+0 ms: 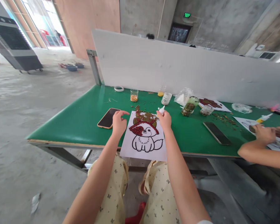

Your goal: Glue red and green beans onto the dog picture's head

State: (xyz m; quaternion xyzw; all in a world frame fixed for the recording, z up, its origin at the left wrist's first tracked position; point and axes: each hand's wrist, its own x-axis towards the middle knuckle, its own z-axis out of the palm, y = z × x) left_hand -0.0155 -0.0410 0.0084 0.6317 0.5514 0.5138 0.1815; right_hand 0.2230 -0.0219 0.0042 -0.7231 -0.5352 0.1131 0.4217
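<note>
Two hands work at the near table edge (60, 143). Left hand (119, 122), fingers loosely curled, rests on the dog sheet (144, 147), which overhangs that edge; a phone (108, 118) lies just outward. Right hand (164, 119) pinches a small glue bottle (161, 110). Beyond: green mat, white partition (177, 65), concrete hall.

At the near edge of a green table (84, 121), a dog drawing (144, 138) lies between two hands. The right hand (164, 119) grips a small glue bottle (161, 109); the left hand (119, 121) rests beside a phone (108, 118).
</note>
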